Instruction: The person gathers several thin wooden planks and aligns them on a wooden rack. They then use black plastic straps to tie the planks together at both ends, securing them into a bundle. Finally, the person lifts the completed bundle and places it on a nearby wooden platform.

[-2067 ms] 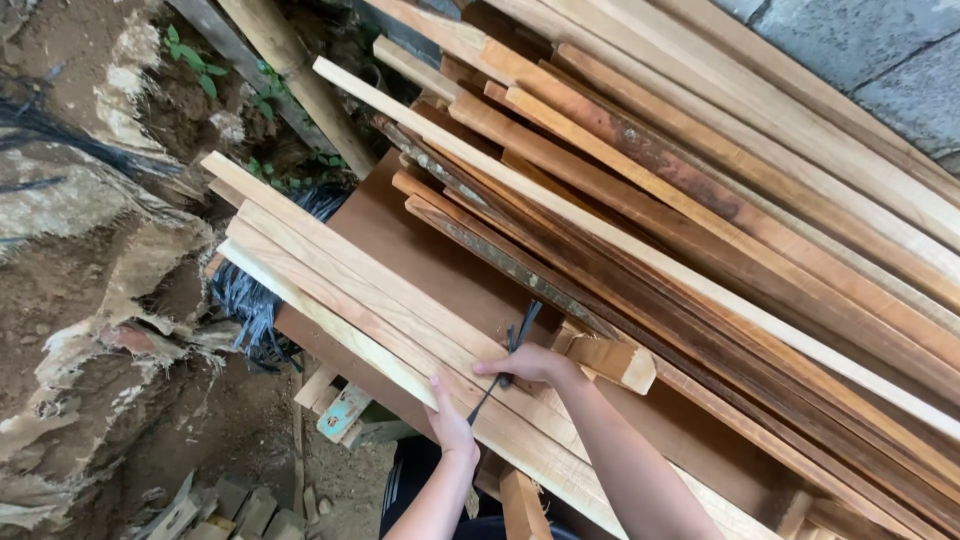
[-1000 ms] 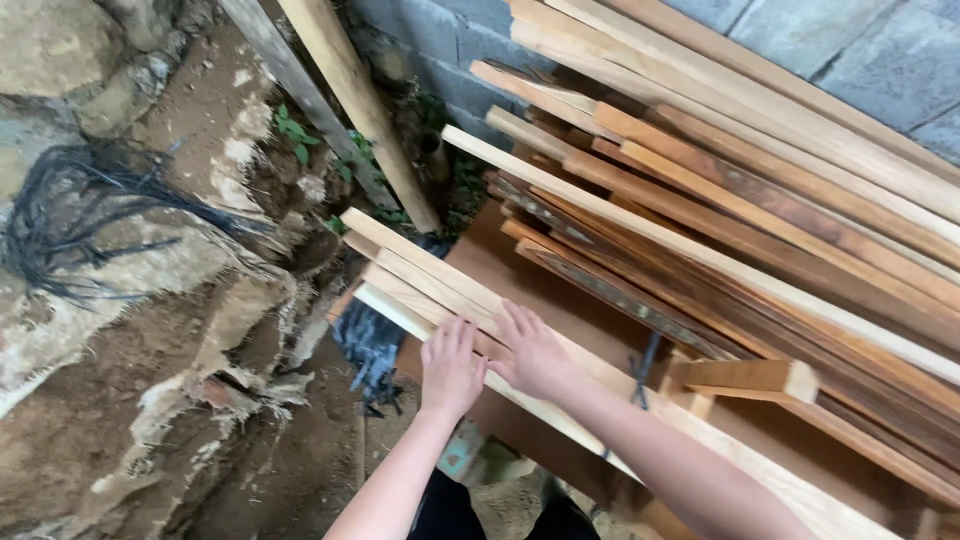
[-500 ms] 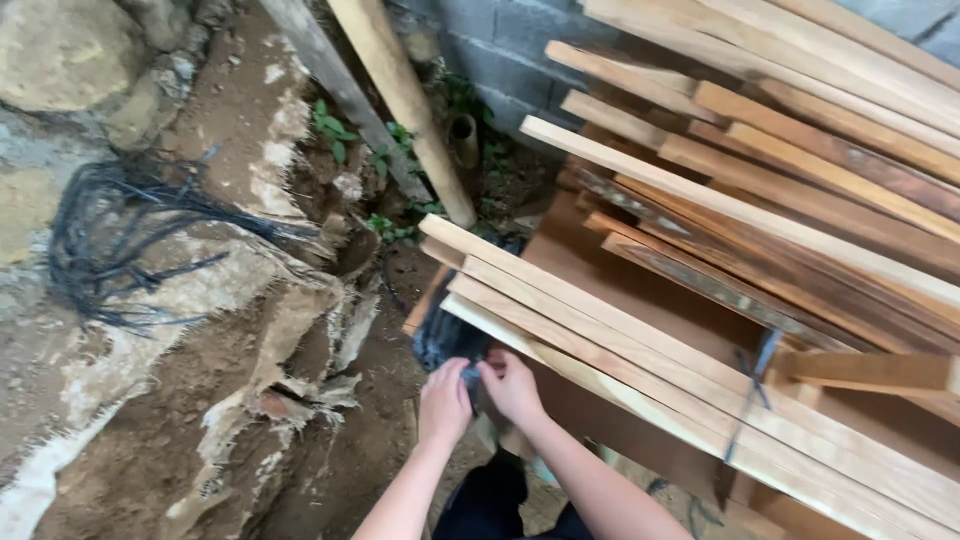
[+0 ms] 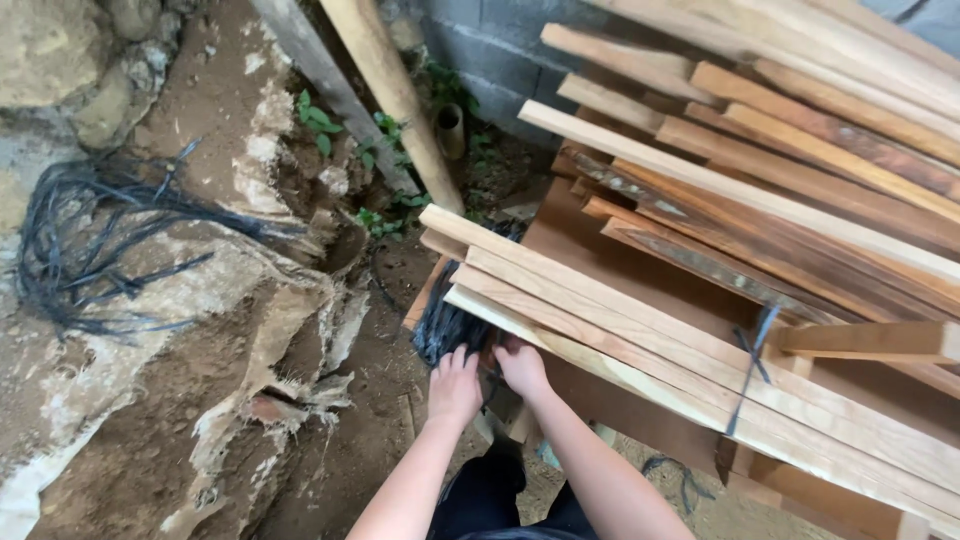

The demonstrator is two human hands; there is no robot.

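Under the near end of the pale plank stack [image 4: 600, 330] we have both hands working now, tucked right up beneath the lowest board. Two seconds ago we were further along the stack, fingers on a black strap; a second ago both palms lay flat on top of the boards; half a second ago we had dropped to the bundle of black strapping [image 4: 445, 325], and we're a touch higher now, pressed against it. Our left hand [image 4: 455, 385] has its fingers together and curled into the black strands, though we cannot tell whether it truly grips them. Our right hand [image 4: 522, 368] sits just beside it, fingers bent under the board edge, grip hidden. We count two hands, four pale planks in the near stack, one black tie [image 4: 752, 365] wrapped across them further right, one short block [image 4: 865, 342] resting on top there, and two poles [image 4: 385, 90] leaning at the grey block wall. One tangle of black cord [image 4: 90, 240] lies on the earth bank at left.
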